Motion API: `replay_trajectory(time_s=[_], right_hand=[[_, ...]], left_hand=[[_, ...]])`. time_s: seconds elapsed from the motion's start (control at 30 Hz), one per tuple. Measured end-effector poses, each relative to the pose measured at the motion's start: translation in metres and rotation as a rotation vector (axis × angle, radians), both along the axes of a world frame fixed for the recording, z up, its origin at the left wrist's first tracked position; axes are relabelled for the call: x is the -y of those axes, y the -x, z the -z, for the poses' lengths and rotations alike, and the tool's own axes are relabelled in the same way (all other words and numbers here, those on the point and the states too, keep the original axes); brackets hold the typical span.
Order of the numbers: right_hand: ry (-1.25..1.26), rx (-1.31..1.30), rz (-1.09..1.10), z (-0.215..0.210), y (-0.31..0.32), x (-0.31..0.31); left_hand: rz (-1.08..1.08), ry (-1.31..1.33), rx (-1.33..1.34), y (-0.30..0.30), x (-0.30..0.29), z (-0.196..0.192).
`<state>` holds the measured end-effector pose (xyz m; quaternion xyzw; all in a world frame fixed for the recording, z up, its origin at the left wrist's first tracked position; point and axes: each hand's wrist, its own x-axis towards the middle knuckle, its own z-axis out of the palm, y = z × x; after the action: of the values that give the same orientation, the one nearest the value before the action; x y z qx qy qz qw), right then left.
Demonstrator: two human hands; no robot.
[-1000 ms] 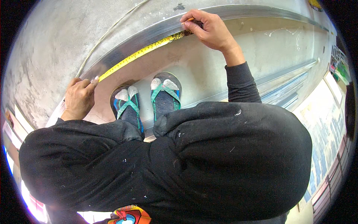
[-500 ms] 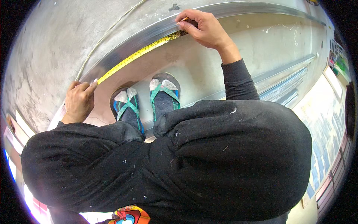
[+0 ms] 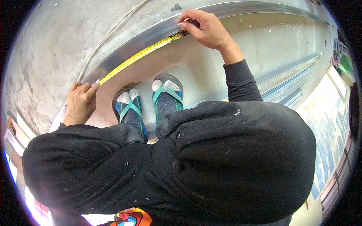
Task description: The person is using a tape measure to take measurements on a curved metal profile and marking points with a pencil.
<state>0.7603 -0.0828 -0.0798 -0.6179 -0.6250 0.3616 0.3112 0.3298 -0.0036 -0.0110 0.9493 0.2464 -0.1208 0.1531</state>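
A long grey metal profile (image 3: 137, 40) lies on the floor in front of my feet. Along its near edge stretches a yellow tape measure blade (image 3: 139, 55), whose stretch close to my right hand looks dark and worn. My left hand (image 3: 81, 101) is closed at the left end of the blade, thumb and fingers pinching it against the profile. Over the profile farther right, my right hand (image 3: 205, 30) is closed in a pinch on a thin orange-tipped stick that looks like a pencil (image 3: 187, 19). Whether those fingers also grip the blade is hidden.
My feet in dark socks and green-strapped flip-flops (image 3: 167, 92) stand just behind the blade. More metal profiles (image 3: 292, 88) lie to the right. A pale cable (image 3: 107, 43) runs over the floor beyond the profile. My bent knees fill the near side.
Almost nothing differs. Both hands keep their places on the tape and profile; the view has only shifted very slightly.
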Motion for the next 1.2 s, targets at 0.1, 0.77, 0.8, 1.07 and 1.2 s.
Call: replay_trajectory(time_s=[0.1,0.77,0.8,1.07,1.2], right_hand=[[-0.027,0.017,-0.004,0.0011,0.0001,0.0000],[0.017,0.024,0.007,0.0031,0.0007,0.0007],[-0.001,0.010,0.003,0.0032,0.0007,0.0009],[-0.004,0.012,0.004,0.0037,0.0006,0.0012],[-0.020,-0.010,-0.002,0.0038,0.0007,0.0010]], left_hand=[[0.004,-0.004,-0.007,-0.0015,0.0000,-0.0012],[0.035,-0.013,-0.028,0.0003,0.0001,-0.0001],[0.023,-0.015,-0.017,0.0004,-0.0001,0.0001],[0.030,-0.004,-0.010,0.0009,-0.0003,0.0009],[0.026,-0.013,-0.014,0.0006,-0.0005,0.0006]])
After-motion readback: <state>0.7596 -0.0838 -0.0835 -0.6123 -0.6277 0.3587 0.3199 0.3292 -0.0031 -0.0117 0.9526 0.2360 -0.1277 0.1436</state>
